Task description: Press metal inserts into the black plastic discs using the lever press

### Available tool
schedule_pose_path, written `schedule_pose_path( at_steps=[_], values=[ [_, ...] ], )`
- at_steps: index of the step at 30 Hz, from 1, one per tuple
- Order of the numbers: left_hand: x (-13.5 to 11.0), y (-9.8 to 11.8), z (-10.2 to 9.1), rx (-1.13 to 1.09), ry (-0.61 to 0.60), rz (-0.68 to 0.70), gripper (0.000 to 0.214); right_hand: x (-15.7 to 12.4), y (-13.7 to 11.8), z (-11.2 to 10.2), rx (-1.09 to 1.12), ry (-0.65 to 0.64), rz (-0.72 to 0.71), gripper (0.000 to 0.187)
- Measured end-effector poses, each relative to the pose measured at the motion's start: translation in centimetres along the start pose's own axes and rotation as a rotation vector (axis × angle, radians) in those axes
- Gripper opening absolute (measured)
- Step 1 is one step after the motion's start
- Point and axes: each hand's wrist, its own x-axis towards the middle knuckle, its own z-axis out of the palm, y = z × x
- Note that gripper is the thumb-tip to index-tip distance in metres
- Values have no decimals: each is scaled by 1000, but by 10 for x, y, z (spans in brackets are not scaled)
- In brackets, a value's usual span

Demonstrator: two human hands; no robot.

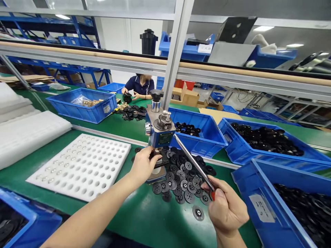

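Observation:
A hand-operated arbor press [161, 134] with a black knob on top stands on the green bench. My right hand [227, 206] is wrapped round the red-tipped end of its metal lever [192, 160], which slants down toward me. At the press's lower part, under the ram, my left hand [143, 163] has thumb and fingers closed about a dark piece; the fingers mostly hide it. Many black discs [183, 186] with metal centres lie piled beside and in front of the press. One disc [198, 213] lies apart, nearer to me.
Left of the press lies a white foam tray [88, 165] with rows of holes, some holding small shiny parts. Blue bins [261, 193] of black parts stand at right; another blue bin [85, 105] is at back left. A co-worker [139, 86] sits across, beyond a metal post [177, 51].

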Motion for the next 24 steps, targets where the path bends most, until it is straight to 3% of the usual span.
schedule_pose_path(
  at_steps=[3, 8, 13, 18, 24],
  values=[
    [0, -3, 2, -7, -2, -1, 5, -4, 2, -8, 0, -43, 91, 29],
    [-2, -7, 3, -20, -27, -43, 17, -28, 18, -4, -85, 13, 211, 28],
    [-4, -2, -3, -11, -11, -51, 16, -43, 23, 5, -188, 96, 159, 24],
    [-10, -4, -3, 9, -24, -67, 22, -44, 20, 9, -146, 171, 93, 24],
    [-13, -7, -3, -32, -14, -62, 19, -51, 24, 30, 11, 460, -11, 30]
  ],
)
